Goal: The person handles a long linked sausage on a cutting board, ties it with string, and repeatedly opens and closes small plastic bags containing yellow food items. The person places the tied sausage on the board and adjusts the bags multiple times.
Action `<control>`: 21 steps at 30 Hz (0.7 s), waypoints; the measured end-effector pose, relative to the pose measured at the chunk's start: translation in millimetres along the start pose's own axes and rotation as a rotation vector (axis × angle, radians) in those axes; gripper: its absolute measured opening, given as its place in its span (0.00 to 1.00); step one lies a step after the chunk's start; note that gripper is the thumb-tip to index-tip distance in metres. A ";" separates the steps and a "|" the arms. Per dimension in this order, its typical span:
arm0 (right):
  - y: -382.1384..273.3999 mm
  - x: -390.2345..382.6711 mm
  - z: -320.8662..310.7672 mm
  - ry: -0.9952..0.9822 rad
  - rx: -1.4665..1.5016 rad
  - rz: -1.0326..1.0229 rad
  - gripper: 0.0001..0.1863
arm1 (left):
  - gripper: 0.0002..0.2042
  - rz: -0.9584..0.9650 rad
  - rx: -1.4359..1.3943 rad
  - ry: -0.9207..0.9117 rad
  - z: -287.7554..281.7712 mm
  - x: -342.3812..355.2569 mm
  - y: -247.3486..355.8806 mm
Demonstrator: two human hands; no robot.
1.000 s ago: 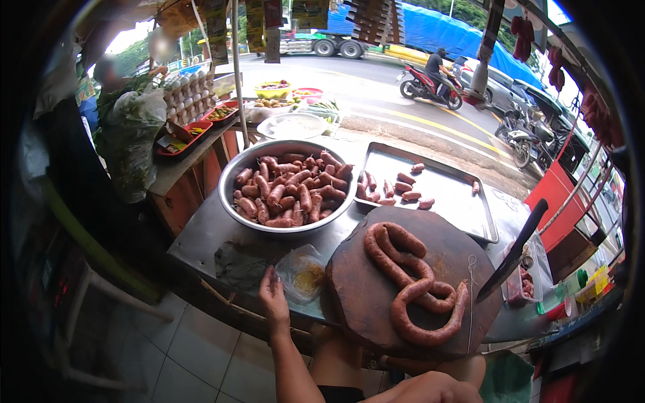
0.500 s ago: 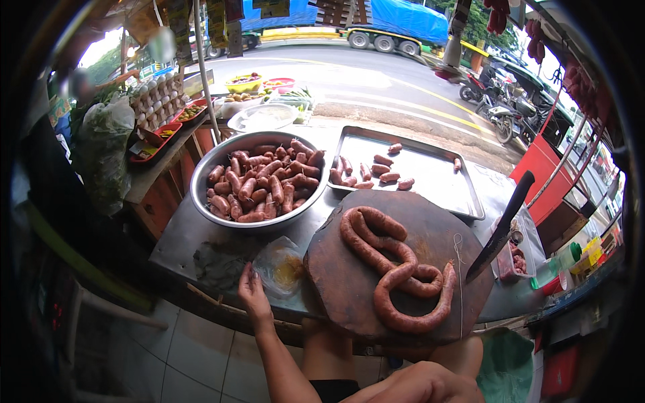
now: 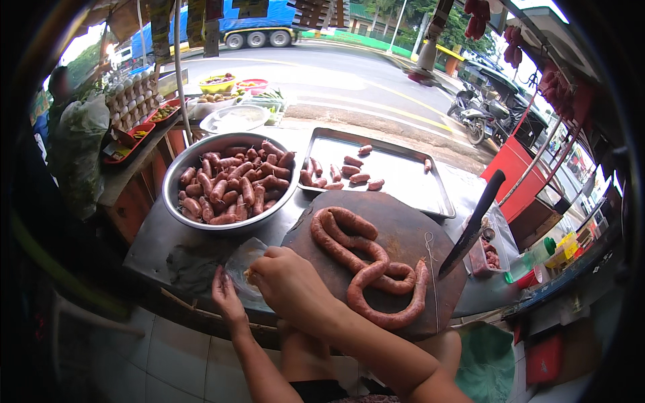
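A clear plastic bag [image 3: 243,258] lies at the table's front edge. Beside its left edge is my left hand [image 3: 228,299], with fingers stretched out and the tips by the plastic. My right hand [image 3: 289,279] reaches across over the bag, fingers closed; a pale yellowish bit shows at the fingertips, too small to name. To the right, a long coiled sausage [image 3: 386,312] rests on a thick wooden chopping board [image 3: 306,235]. A white string [image 3: 433,282] lies along the board's right side, and a dark knife [image 3: 470,232] stands tilted there.
Behind the bag sits a steel bowl [image 3: 176,218] heaped with short sausages [image 3: 232,181]. A metal tray [image 3: 410,178] holds several more. Right of the board is a plastic tub [image 3: 487,258] with pieces of meat. Egg trays [image 3: 131,101] stand far left; sausages [image 3: 554,87] hang at upper right.
My right hand has come up from the lower edge and across to the plastic bag, its fingers now closed. My left hand stays by the bag. The view has shifted right.
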State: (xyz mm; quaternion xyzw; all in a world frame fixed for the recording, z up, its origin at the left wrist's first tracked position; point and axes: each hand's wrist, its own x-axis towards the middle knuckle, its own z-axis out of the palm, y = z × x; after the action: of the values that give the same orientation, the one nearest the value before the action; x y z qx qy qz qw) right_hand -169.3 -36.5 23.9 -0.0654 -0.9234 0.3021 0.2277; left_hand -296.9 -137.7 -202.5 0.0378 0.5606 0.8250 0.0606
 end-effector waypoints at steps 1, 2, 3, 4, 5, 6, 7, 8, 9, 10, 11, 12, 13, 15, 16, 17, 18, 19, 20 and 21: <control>9.9 6.3 15.9 0.018 -0.226 -0.061 0.07 | 0.19 -0.014 -0.040 -0.009 1.3 -0.8 1.3; 18.9 11.3 30.2 -0.016 -0.316 -0.064 0.06 | 0.19 0.000 -0.027 0.019 2.7 -1.5 2.1; 26.2 15.5 43.2 -0.052 -0.405 -0.070 0.06 | 0.19 -0.012 -0.008 0.021 2.6 -1.9 3.0; 33.3 21.2 54.1 -0.078 -0.492 -0.078 0.05 | 0.19 -0.023 0.008 0.022 2.8 -1.3 3.5; 39.2 25.6 63.7 -0.117 -0.533 -0.070 0.06 | 0.19 -0.052 0.010 0.031 2.1 -0.7 3.6; 43.7 28.1 71.8 -0.148 -0.570 -0.062 0.06 | 0.19 -0.016 0.051 0.026 1.9 0.4 2.8; 48.1 31.0 78.3 -0.175 -0.603 -0.057 0.06 | 0.18 -0.022 0.055 0.017 0.9 1.7 2.0; 51.9 32.0 83.3 -0.188 -0.637 -0.055 0.06 | 0.18 -0.026 0.060 0.010 -0.1 3.1 1.1; 56.4 32.4 86.4 -0.181 -0.631 -0.074 0.06 | 0.17 -0.032 0.069 0.005 -1.5 3.4 0.0; 60.2 33.1 89.6 -0.168 -0.612 -0.103 0.06 | 0.16 -0.051 0.064 0.024 -2.1 3.6 -1.0; 64.5 32.5 91.4 -0.172 -0.601 -0.121 0.06 | 0.16 -0.013 0.071 0.021 -2.8 3.7 -1.5; 68.3 33.0 93.5 -0.133 -0.551 -0.121 0.06 | 0.16 -0.017 0.076 0.041 -3.5 3.6 -1.6; 72.3 33.6 94.9 -0.110 -0.512 -0.107 0.06 | 0.16 -0.013 0.058 0.034 -3.0 3.0 -1.9; 78.8 32.0 96.9 -0.073 -0.420 -0.069 0.05 | 0.17 -0.033 0.066 0.023 -4.4 3.1 0.3; 81.8 33.6 97.0 -0.052 -0.374 -0.061 0.05 | 0.18 -0.051 0.030 0.024 -2.6 3.4 0.6; 83.6 33.9 97.6 -0.002 -0.325 -0.075 0.05 | 0.18 -0.034 0.065 0.013 -1.8 2.7 0.9; 84.9 34.5 97.5 0.002 -0.325 -0.067 0.04 | 0.17 -0.033 0.079 0.025 -1.0 2.9 1.6; 85.4 35.4 97.6 -0.045 -0.322 -0.050 0.05 | 0.17 -0.031 0.064 0.029 -0.3 2.7 2.0; 85.2 35.4 97.6 -0.050 -0.317 -0.047 0.05 | 0.17 -0.029 0.081 0.040 0.2 2.5 2.1; 84.6 35.9 97.4 -0.055 -0.307 -0.048 0.05 | 0.17 -0.032 0.111 0.056 0.8 2.3 2.1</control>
State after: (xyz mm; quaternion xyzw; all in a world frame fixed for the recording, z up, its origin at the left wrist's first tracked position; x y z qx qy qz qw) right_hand -247.4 -10.2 -81.7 -0.0688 -0.9659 0.1538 0.1968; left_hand -299.2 -137.4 -200.3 0.0093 0.6075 0.7923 0.0559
